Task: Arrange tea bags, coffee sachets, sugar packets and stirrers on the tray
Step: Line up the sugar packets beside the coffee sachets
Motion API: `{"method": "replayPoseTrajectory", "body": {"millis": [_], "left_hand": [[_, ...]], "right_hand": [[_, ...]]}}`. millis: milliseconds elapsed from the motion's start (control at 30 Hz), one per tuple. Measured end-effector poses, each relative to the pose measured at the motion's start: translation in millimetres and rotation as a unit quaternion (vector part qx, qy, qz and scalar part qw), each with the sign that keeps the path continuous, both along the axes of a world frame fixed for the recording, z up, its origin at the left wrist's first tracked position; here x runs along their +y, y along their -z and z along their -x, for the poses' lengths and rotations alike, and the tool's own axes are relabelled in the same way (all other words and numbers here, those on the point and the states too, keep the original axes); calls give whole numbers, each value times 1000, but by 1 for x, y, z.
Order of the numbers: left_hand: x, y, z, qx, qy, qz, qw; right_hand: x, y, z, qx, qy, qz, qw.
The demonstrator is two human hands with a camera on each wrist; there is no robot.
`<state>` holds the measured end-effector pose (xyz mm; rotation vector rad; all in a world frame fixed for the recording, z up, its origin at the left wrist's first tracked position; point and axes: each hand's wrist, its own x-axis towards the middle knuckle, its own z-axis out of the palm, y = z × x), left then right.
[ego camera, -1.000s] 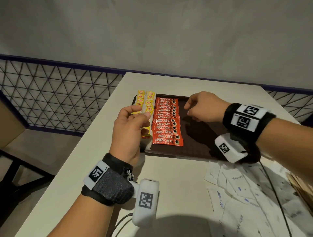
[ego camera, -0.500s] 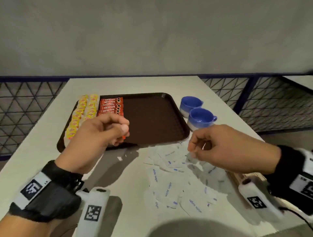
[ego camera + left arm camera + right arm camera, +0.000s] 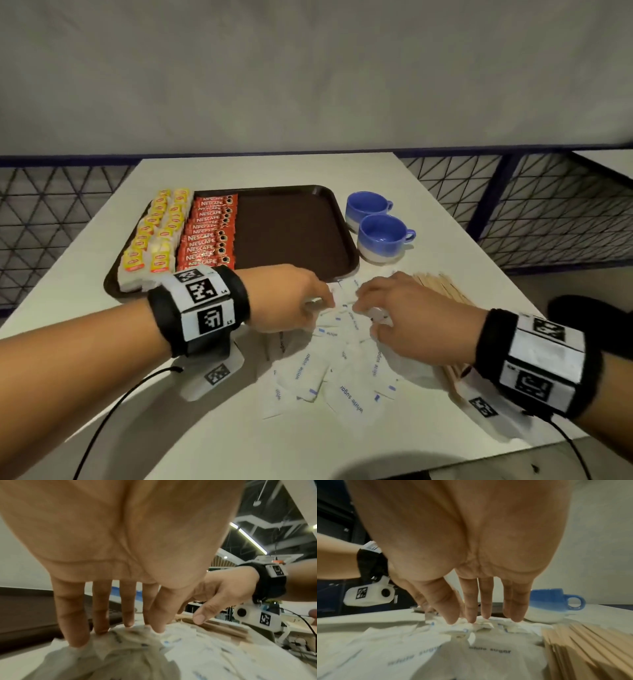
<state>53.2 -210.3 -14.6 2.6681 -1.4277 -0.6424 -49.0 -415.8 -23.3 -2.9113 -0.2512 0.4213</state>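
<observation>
- The left forearm enters from the near left and angles toward the centre; a black wrist band with square markers wraps the wrist.
- The left hand (image 3: pixel 286 298) is palm down, its fingers (image 3: pixel 72 616) straight and slightly spread, tips pointing downward.
- The right forearm enters from the near right, with a like band at the wrist.
- The right hand (image 3: pixel 407 313) is palm down just right of the left hand, its fingers (image 3: pixel 515 605) extended, tips pointing down.
- The two hands lie close together, fingertips nearly meeting.
</observation>
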Motion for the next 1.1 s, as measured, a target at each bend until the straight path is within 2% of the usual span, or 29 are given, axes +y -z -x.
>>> {"method": "replayPoseTrajectory", "body": {"millis": [200, 333, 467, 567, 767, 900, 1000, 1100], "left_hand": [[11, 3, 2, -6, -11, 31, 999], [17, 14, 5, -1, -65, 74, 995], [18, 15, 3, 37, -125, 96, 987], [24, 8, -5, 68, -149, 92, 982], [20, -7, -22, 94, -127, 113, 981], [-4, 1, -20, 62, -73, 67, 993], [-12, 10, -17, 32, -32, 20, 999], [-2, 10, -13, 18, -26, 23, 999]], "right_hand": [[9, -6, 0, 43, -19, -21, 999], [2, -17, -25, 3, 78, -77, 994], [1, -12, -50, 4, 67, 52, 996], [4, -8, -59, 46, 59, 86, 993], [0, -6, -64, 52, 25, 99, 993], [1, -4, -62, 38, 6, 85, 996], [0, -3, -61, 34, 27, 16, 999], [-3, 0, -61, 32, 35, -15, 999]]}}
